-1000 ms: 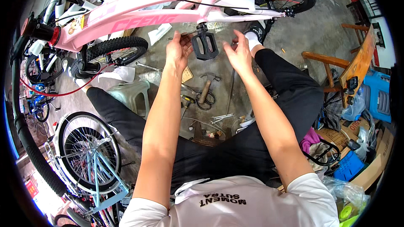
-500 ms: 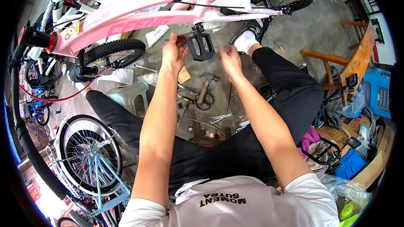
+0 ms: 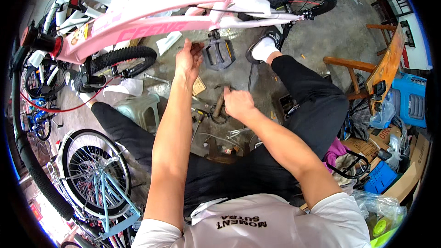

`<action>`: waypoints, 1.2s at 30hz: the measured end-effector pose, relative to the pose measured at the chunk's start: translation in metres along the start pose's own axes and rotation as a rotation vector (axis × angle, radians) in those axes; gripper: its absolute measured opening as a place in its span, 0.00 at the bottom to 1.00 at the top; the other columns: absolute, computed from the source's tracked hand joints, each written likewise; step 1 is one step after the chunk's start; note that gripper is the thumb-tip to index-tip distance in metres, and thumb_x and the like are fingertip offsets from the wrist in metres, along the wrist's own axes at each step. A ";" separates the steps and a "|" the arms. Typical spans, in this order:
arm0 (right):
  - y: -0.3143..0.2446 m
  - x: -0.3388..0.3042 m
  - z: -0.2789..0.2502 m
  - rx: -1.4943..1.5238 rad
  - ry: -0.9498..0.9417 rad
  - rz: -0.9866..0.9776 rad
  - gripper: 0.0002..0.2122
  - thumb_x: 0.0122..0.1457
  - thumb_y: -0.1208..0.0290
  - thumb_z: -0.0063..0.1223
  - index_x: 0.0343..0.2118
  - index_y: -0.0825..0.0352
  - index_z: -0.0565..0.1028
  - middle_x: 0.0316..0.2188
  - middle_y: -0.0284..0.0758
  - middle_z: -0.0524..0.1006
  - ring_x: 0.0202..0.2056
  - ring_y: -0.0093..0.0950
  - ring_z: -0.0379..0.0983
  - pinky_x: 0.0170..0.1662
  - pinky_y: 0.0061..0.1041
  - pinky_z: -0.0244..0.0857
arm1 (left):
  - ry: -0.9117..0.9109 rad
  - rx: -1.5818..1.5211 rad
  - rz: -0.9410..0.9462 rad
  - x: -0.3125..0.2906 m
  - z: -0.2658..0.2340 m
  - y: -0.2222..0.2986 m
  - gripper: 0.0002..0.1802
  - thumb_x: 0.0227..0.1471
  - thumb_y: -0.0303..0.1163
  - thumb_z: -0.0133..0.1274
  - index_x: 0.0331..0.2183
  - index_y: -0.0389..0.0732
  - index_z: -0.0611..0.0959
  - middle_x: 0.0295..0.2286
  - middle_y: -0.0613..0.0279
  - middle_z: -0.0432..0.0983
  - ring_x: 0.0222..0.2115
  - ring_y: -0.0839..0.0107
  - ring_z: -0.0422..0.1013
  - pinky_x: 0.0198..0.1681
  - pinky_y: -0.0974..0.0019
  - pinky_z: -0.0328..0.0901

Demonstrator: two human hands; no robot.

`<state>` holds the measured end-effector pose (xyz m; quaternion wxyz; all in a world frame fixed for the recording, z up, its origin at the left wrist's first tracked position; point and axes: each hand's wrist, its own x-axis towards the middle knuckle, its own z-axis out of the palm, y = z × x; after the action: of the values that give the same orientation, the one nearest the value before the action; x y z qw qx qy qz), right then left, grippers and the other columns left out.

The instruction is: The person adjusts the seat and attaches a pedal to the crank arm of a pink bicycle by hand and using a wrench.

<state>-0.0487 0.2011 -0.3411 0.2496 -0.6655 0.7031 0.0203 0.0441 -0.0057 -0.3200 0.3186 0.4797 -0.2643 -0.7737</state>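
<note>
A black bicycle pedal (image 3: 218,54), slightly blurred, hangs below the frame of a pink and white bicycle (image 3: 151,26). My left hand (image 3: 187,60) is just left of the pedal, palm turned toward it and fingers partly curled. A thin dark piece shows by its fingertips; what it is cannot be made out. Below and right of the pedal, apart from it, my right hand (image 3: 240,103) is closed, its thumb side toward a hammer (image 3: 219,105) on the floor. I see nothing in the right hand, though its fingertips are hidden.
Between my legs lie a screwdriver (image 3: 200,112), several spanners (image 3: 237,132) and a small cardboard piece (image 3: 198,86). A pale plastic stool (image 3: 143,108) stands at left, near a bicycle wheel (image 3: 95,174). Right of me are a wooden chair (image 3: 388,71) and a blue case (image 3: 409,101).
My right hand has moved down and left, from beside the pedal to above the hammer. The pedal now looks blurred and tilted differently. My left hand stays nearly in place.
</note>
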 end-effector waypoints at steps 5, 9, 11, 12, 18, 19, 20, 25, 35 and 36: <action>-0.029 -0.016 -0.078 0.167 0.437 -0.276 0.25 0.56 0.70 0.56 0.58 0.68 0.71 0.26 0.43 0.82 0.22 0.39 0.79 0.29 0.39 0.73 | -0.007 -0.015 -0.008 -0.004 -0.009 -0.007 0.24 0.69 0.52 0.44 0.46 0.39 0.77 0.41 0.60 0.79 0.39 0.66 0.71 0.47 0.57 0.66; -0.030 -0.019 -0.102 0.406 0.907 -0.306 0.29 0.56 0.74 0.58 0.62 0.69 0.68 0.23 0.40 0.80 0.20 0.37 0.76 0.27 0.35 0.71 | 0.048 -0.007 -0.011 -0.008 -0.006 -0.009 0.24 0.69 0.51 0.44 0.44 0.38 0.78 0.39 0.59 0.82 0.38 0.66 0.75 0.45 0.57 0.66; -0.024 -0.020 -0.101 0.513 0.930 -0.237 0.32 0.57 0.76 0.57 0.65 0.72 0.62 0.21 0.37 0.76 0.19 0.32 0.74 0.27 0.31 0.70 | 0.031 0.012 0.005 -0.011 -0.001 -0.007 0.25 0.69 0.52 0.44 0.45 0.38 0.78 0.40 0.59 0.81 0.38 0.66 0.74 0.45 0.56 0.66; -0.024 -0.021 -0.098 0.631 0.906 -0.149 0.34 0.59 0.76 0.56 0.68 0.74 0.57 0.20 0.36 0.73 0.19 0.27 0.72 0.27 0.28 0.68 | 0.033 0.012 0.006 -0.009 -0.003 -0.007 0.25 0.69 0.52 0.44 0.45 0.38 0.78 0.40 0.59 0.81 0.38 0.66 0.74 0.45 0.56 0.66; -0.020 -0.015 -0.078 1.045 0.679 0.132 0.37 0.61 0.73 0.55 0.70 0.70 0.50 0.17 0.35 0.72 0.20 0.27 0.71 0.29 0.31 0.67 | 0.060 0.006 -0.016 -0.008 -0.004 -0.007 0.25 0.69 0.52 0.44 0.44 0.38 0.78 0.39 0.59 0.81 0.39 0.65 0.75 0.46 0.55 0.67; -0.028 -0.015 -0.078 1.058 0.646 0.131 0.37 0.61 0.73 0.56 0.70 0.70 0.51 0.17 0.35 0.72 0.20 0.27 0.71 0.29 0.30 0.67 | 0.061 0.004 -0.015 -0.008 -0.006 -0.006 0.25 0.69 0.52 0.44 0.44 0.38 0.78 0.39 0.59 0.81 0.39 0.65 0.75 0.45 0.55 0.67; -0.035 -0.013 -0.077 1.090 0.656 0.137 0.37 0.61 0.73 0.56 0.71 0.68 0.51 0.17 0.35 0.72 0.19 0.27 0.70 0.29 0.30 0.66 | 0.063 0.003 -0.014 -0.009 -0.008 -0.006 0.25 0.69 0.51 0.43 0.44 0.38 0.78 0.38 0.60 0.82 0.38 0.65 0.75 0.45 0.55 0.67; -0.046 -0.009 -0.072 0.369 0.144 -0.021 0.24 0.60 0.67 0.47 0.60 0.69 0.68 0.26 0.48 0.82 0.29 0.47 0.81 0.33 0.48 0.75 | 0.071 0.021 -0.015 -0.013 -0.004 -0.001 0.24 0.69 0.51 0.44 0.43 0.38 0.78 0.37 0.59 0.82 0.39 0.66 0.75 0.45 0.55 0.67; -0.034 -0.019 -0.072 0.511 0.683 -0.247 0.18 0.62 0.71 0.53 0.54 0.69 0.69 0.19 0.41 0.77 0.22 0.42 0.77 0.28 0.42 0.69 | 0.049 0.007 0.003 -0.003 -0.007 -0.006 0.25 0.69 0.52 0.44 0.43 0.38 0.79 0.38 0.59 0.82 0.40 0.63 0.77 0.46 0.54 0.67; -0.036 -0.022 -0.081 0.664 0.722 -0.137 0.22 0.62 0.71 0.53 0.58 0.68 0.66 0.19 0.38 0.76 0.22 0.42 0.76 0.28 0.42 0.69 | 0.068 -0.003 -0.017 -0.006 -0.007 -0.007 0.25 0.69 0.52 0.44 0.43 0.38 0.79 0.38 0.59 0.82 0.40 0.63 0.77 0.47 0.54 0.67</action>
<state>-0.0410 0.1883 -0.2513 0.1895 -0.5595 0.6677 -0.4530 0.0508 0.0027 -0.3237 0.3216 0.5073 -0.2480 -0.7601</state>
